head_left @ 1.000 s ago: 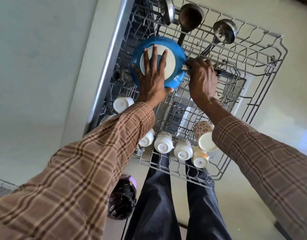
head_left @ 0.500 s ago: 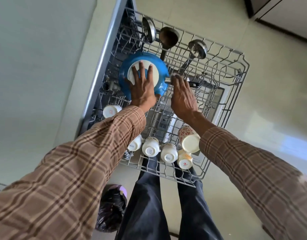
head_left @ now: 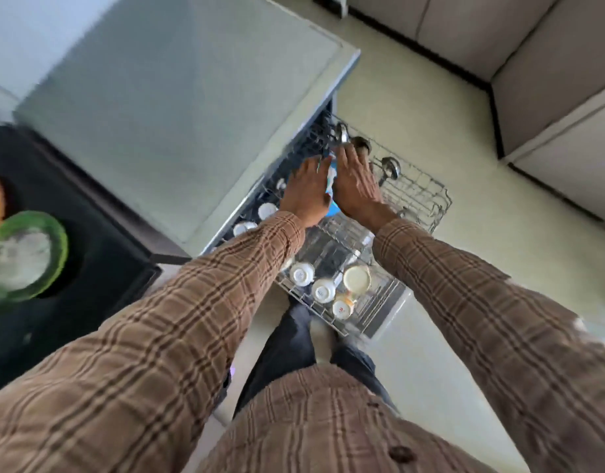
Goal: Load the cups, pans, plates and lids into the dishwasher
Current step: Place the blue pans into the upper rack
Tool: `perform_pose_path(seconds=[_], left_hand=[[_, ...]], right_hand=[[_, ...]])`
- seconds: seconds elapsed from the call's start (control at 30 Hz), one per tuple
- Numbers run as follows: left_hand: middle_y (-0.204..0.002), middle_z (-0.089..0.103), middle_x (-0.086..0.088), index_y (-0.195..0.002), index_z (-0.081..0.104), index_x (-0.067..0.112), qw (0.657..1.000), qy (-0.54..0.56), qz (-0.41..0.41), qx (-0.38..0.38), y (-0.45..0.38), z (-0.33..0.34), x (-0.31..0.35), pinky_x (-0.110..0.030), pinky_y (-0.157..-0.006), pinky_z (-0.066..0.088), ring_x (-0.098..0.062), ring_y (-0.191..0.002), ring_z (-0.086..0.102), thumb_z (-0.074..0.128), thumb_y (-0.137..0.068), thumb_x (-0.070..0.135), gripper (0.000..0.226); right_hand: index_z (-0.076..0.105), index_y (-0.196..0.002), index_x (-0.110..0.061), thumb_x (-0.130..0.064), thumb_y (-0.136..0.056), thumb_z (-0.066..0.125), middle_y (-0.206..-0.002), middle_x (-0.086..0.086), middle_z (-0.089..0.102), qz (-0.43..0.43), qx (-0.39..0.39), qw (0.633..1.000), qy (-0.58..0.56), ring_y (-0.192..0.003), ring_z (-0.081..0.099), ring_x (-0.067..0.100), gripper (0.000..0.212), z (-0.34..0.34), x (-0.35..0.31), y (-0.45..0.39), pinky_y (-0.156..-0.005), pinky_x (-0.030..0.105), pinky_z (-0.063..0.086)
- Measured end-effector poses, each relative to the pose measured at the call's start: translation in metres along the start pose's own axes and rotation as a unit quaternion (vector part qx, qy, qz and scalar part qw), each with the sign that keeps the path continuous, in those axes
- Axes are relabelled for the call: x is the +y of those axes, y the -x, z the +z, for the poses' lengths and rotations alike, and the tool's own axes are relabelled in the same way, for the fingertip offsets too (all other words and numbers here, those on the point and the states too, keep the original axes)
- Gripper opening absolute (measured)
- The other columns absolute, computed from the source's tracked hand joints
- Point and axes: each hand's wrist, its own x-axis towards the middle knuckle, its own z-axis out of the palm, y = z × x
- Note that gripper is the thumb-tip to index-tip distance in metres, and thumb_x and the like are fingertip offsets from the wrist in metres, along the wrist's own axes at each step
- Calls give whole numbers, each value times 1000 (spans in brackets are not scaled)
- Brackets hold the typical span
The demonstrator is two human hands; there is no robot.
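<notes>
Both hands lie side by side over the pulled-out dishwasher rack point(head_left: 427, 194): the left hand point(head_left: 307, 191) and the right hand point(head_left: 354, 180) have their fingers stretched nearly straight and gripping nothing, resting flat against the blue plate point(head_left: 331, 174), of which only a thin sliver shows between them. The plate stands among the rack's wires near the dishwasher's opening, with ladles point(head_left: 389, 167) propped just beyond the right hand. Upturned white cups point(head_left: 301, 274) sit in a row along the rack's near edge, below the plaid sleeves point(head_left: 246, 264), and the blurred view also catches a green-rimmed plate point(head_left: 27, 256) on the dark surface point(head_left: 99, 254) at left.
</notes>
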Motion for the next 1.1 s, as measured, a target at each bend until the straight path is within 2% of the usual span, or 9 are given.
perform_pose_path(seconds=[0.1, 0.2, 0.33, 0.4, 0.57, 0.67, 0.83, 0.97, 1.1], left_hand=[[-158, 36, -10, -157, 29, 13, 993, -36, -61, 90, 33, -63, -5, -49, -109, 42, -29, -146, 36, 67, -90, 31, 79], [-168, 21, -11, -162, 17, 16, 972, -50, -148, 178, 76, -124, -28, -53, -119, 33, -30, -154, 23, 67, -93, 32, 86], [-173, 0, -10, -164, 2, 18, 916, -81, -263, 293, 160, -193, -74, -57, -125, 18, -33, -159, 7, 62, -97, 34, 91], [-172, -3, -10, -165, 0, 18, 885, -89, -318, 329, 207, -219, -95, -59, -125, 12, -34, -159, 3, 59, -96, 32, 92], [-173, -2, -10, -165, -1, 17, 806, -98, -444, 380, 340, -262, -140, -60, -125, 15, -32, -159, 2, 53, -98, 34, 88], [-172, 2, -12, -165, 1, 16, 756, -116, -523, 377, 426, -264, -154, -60, -123, 19, -33, -159, 6, 59, -92, 37, 95], [-172, 0, -12, -164, -2, 17, 685, -97, -614, 381, 557, -234, -157, -60, -125, 15, -33, -159, 2, 53, -99, 39, 88], [-171, 7, -12, -164, 4, 16, 618, -70, -691, 368, 658, -191, -152, -60, -125, 16, -34, -158, 7, 54, -96, 40, 88], [-165, 20, -11, -161, 13, 17, 559, -48, -749, 354, 754, -141, -133, -60, -119, 27, -34, -154, 18, 61, -88, 33, 90]], right_hand=[[44, -139, -9, -10, -81, 57, -141, 14, 44, -91, 16, 995, 22, -126, 41, 37, 60, -56, -44, -9, -101, 55, 42], [38, -145, -11, -6, -81, 59, -145, 10, 40, -164, 48, 984, 54, -126, 39, 37, 68, -105, -103, -27, -97, 55, 45], [36, -144, -13, -6, -81, 62, -146, 8, 40, -286, 86, 952, 61, -124, 41, 37, 69, -154, -216, -28, -90, 55, 49], [36, -144, -11, -10, -81, 67, -147, 9, 39, -350, 98, 930, 56, -122, 42, 38, 71, -164, -271, -18, -87, 54, 48], [30, -150, -10, -14, -84, 63, -157, 10, 29, -485, 65, 872, 29, -126, 37, 37, 74, -161, -416, 44, -89, 52, 46], [30, -152, -9, -15, -84, 63, -159, 11, 28, -563, 49, 824, 30, -129, 38, 38, 76, -147, -492, 103, -89, 53, 46], [26, -151, -11, -15, -82, 65, -158, 9, 25, -660, 8, 750, 38, -129, 36, 38, 79, -113, -584, 212, -92, 54, 44], [29, -151, -11, -17, -85, 63, -157, 10, 27, -727, -25, 685, 25, -131, 35, 37, 75, -80, -631, 305, -97, 55, 42], [28, -150, -15, -15, -81, 62, -158, 7, 22, -761, -82, 643, 32, -140, 26, 33, 77, -34, -670, 399, -108, 58, 37]])
